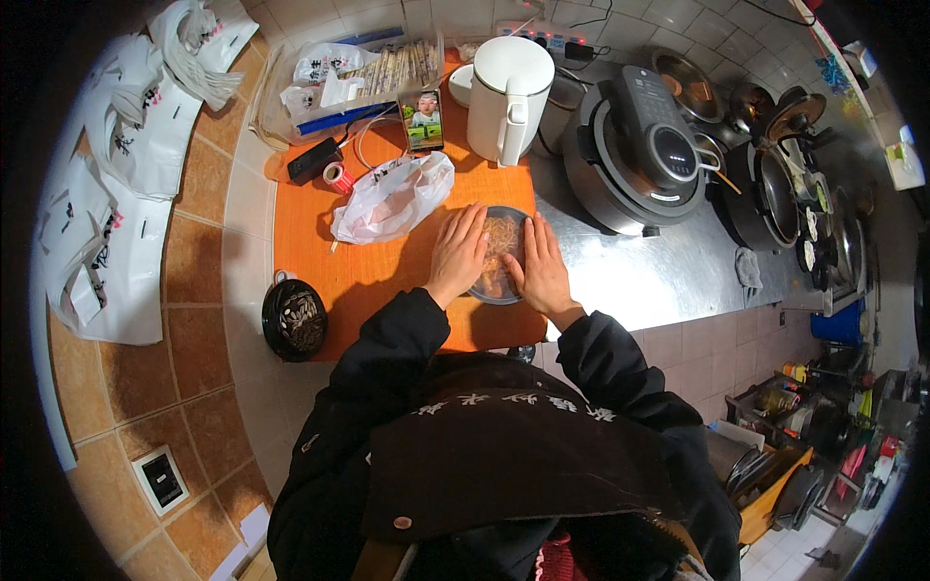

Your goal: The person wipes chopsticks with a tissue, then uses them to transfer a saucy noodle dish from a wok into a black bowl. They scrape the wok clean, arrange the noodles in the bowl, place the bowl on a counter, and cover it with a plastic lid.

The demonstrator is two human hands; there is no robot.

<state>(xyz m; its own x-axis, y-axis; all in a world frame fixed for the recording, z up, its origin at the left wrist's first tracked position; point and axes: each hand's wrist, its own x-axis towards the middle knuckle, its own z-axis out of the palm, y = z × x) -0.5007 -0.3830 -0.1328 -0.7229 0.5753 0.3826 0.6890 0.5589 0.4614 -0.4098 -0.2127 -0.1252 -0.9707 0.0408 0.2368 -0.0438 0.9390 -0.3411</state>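
A round, dark-rimmed takeaway bowl with a clear lid (501,244) sits on the orange tabletop, with brownish food showing inside. My left hand (458,256) lies flat along the lid's left edge, fingers together and pointing away from me. On the opposite edge rests my right hand (543,265), its fingers stretched out and its thumb reaching across the lid. Neither hand is wrapped round the bowl. Just beyond my left hand is a crumpled white plastic bag (395,197).
A white kettle (511,97) and a propped phone (422,121) stand behind the bowl. To the right, a large grey cooker (635,155) occupies the steel counter. A black bowl of seed shells (295,321) sits at the orange table's left edge.
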